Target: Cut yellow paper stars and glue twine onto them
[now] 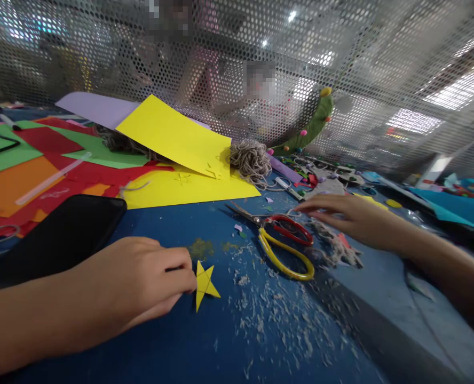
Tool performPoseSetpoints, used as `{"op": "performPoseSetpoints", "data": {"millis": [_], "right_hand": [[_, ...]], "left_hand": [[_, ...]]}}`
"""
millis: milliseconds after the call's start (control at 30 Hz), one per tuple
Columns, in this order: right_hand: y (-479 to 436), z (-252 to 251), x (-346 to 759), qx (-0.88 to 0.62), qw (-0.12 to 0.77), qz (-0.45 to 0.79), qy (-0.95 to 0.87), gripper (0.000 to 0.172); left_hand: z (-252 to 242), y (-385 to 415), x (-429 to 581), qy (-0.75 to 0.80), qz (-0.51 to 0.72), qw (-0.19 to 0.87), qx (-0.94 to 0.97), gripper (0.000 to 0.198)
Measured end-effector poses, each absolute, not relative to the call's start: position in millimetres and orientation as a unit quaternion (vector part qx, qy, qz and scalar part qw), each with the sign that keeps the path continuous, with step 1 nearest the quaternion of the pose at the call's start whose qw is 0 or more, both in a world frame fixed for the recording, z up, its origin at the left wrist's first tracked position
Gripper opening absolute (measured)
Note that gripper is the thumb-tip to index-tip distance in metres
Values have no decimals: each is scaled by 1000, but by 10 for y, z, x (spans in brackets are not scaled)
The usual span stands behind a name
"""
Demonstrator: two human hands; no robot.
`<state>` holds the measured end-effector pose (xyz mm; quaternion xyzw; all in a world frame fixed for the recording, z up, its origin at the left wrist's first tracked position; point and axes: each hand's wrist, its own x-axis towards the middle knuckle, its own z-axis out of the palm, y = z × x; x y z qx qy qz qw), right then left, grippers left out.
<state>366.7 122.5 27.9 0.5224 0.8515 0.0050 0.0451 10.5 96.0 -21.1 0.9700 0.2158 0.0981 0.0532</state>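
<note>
My left hand (157, 282) pinches one side of a small yellow paper star (205, 284), low over the blue tabletop. Pencil-like lines cross the star. To its right lie scissors (257, 220) with one red and one yellow handle, their blades parted a little and pointing to the back left. My right hand (341, 213) hovers just beyond the red handle with its fingers stretched out, near a thin white-and-grey stick-like tool (289, 188). Nothing shows in its grasp.
Yellow paper sheets (176, 138) lean over a grey yarn ball (250, 160). A black phone-like slab (72, 229) lies left, by coloured paper scraps (13, 186). Grey fluff (277, 314) litters the table. A perforated metal screen (221, 64) stands behind, with people beyond.
</note>
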Motion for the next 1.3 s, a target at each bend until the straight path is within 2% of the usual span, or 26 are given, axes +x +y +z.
{"op": "performPoseSetpoints", "data": {"millis": [100, 200, 367, 433, 567, 767, 967, 1033, 1133, 1200, 1300], "right_hand": [[1531, 206, 3357, 479, 62, -59, 874, 31], [1664, 138, 3312, 478, 51, -111, 870, 26], [1612, 150, 3277, 498, 10, -99, 861, 20], [1585, 215, 3252, 517, -9, -94, 851, 21], [1568, 409, 3234, 585, -132, -156, 785, 24], [1583, 669, 3142, 584, -350, -272, 680, 12], [1651, 992, 3088, 575, -435, -225, 655, 17], [1643, 1044, 3091, 585, -404, -163, 684, 12], [1582, 993, 3054, 592, -253, -64, 763, 19], [1521, 899, 2993, 558, -165, -53, 812, 27], [1430, 760, 2863, 499, -132, -79, 853, 26]], "left_hand": [[-147, 958, 117, 203, 34, 73, 976, 19], [-117, 938, 124, 213, 39, 82, 973, 14], [-147, 934, 124, 236, 78, 69, 966, 6], [-171, 943, 126, 264, 81, 68, 959, 9], [-204, 959, 132, 296, 71, 91, 948, 12], [-208, 966, 131, 295, 80, 103, 947, 11], [-195, 965, 145, 311, 63, 130, 939, 11], [-184, 956, 149, 317, 67, 139, 936, 11], [-166, 942, 155, 319, 73, 151, 933, 11], [-150, 943, 159, 322, 82, 153, 930, 11], [-99, 977, 157, 346, 115, 150, 919, 16]]}}
